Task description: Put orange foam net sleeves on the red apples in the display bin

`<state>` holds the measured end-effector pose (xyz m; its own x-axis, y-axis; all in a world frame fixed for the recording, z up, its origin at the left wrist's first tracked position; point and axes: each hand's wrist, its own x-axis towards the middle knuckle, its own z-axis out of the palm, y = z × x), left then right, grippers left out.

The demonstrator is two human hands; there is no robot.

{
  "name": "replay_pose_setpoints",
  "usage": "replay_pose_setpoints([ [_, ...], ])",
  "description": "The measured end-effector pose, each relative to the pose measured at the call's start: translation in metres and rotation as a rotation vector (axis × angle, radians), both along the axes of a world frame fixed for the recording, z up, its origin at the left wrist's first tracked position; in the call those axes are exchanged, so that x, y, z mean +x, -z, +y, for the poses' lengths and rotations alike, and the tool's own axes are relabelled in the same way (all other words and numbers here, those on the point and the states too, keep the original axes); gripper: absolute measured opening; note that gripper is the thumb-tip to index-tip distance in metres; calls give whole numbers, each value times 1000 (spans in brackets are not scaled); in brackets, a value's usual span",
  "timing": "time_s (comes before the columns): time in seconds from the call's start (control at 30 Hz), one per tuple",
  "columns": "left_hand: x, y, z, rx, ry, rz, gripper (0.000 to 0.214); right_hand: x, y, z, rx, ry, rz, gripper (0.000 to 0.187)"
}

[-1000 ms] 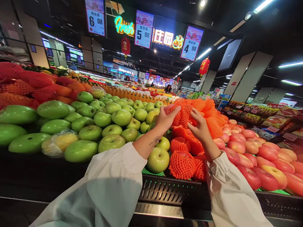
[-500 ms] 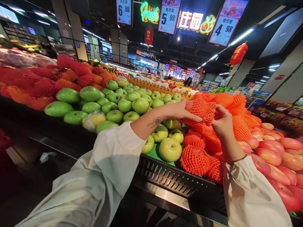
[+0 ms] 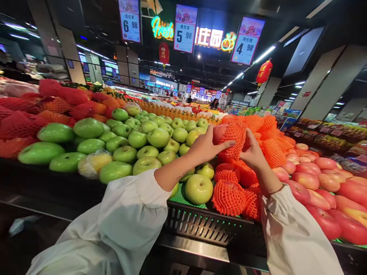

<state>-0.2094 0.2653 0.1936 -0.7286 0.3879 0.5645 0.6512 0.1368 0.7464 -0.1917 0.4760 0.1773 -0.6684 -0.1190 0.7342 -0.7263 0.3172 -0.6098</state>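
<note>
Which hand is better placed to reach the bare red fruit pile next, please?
Probably the right hand: it is nearer the bare red fruit pile, while the left hand is farther off, toward the green apples. Both hands are on the netted fruit, so the right might need to let go.

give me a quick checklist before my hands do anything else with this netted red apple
1. Left hand on the red apple: ok, the thumb reaches across the front of the net.
2. Right hand at the orange foam net: ok, thumb and fingers are at its right edge.
3. Net covering the whole apple: not ok, bare red skin shows at the left end.
4. Far side of the apple free of bruises: cannot tell, it is hidden.
5. Front green apple kept inside the black crate: ok, it sits behind the slatted front wall.
</note>
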Motion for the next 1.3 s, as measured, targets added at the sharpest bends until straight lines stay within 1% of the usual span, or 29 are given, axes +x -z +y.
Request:
replay_pose_setpoints([
  [0.1, -8, 3, 0, -85, 20, 31, 60, 6, -3, -7, -3, 67, -17, 75],
  [0.17, -15, 6, 1, -113, 10, 39, 56, 6, -3, -5, 31, 102, -19, 70],
  [0.27, -25, 14, 6, -98, -71, 96, 47, 1, 0, 2, 114, 186, 27, 65],
  [0.33, -29, 19, 10, -76, -74, 118, 36, -1, 2, 5, 181, 262, 83, 61],
  [0.4, -32, 22, 14, -42, -19, 85, 27, -2, 1, 6, 268, 308, 136, 51],
  [0.47, -34, 22, 17, 37, 65, 9, 23, -1, 0, 6, 330, 311, 155, 37],
  [0.53, -34, 19, 18, 173, 163, -75, 22, 0, -1, 7, 312, 303, 145, 28],
  [0.57, -35, 18, 18, 249, 205, -118, 22, 0, -1, 7, 274, 299, 135, 29],
  [0.63, -36, 14, 17, 372, 257, -218, 24, -2, 1, 10, 191, 291, 111, 39],
  [0.73, -38, 10, 17, 453, 243, -383, 25, -6, 4, 12, 135, 294, 95, 56],
  [0.83, -36, 8, 16, 503, 209, -488, 25, -3, 3, 8, 165, 320, 157, 62],
  [0.93, -30, 7, 14, 467, 244, -502, 32, 5, -1, -1, 282, 313, 247, 58],
  [1.0, -25, 7, 13, 418, 268, -489, 36, 10, -3, -6, 358, 301, 250, 55],
  [1.07, -22, 7, 12, 381, 276, -479, 36, 12, -3, -7, 395, 280, 200, 54],
  [1.17, -21, 11, 14, 343, 259, -475, 26, 9, 1, -2, 417, 223, 73, 60],
  [1.23, -24, 15, 15, 315, 219, -467, 24, 5, 4, 2, 428, 200, 8, 67],
  [1.3, -28, 18, 17, 309, 167, -470, 27, 1, 6, 6, 430, 203, -23, 72],
])
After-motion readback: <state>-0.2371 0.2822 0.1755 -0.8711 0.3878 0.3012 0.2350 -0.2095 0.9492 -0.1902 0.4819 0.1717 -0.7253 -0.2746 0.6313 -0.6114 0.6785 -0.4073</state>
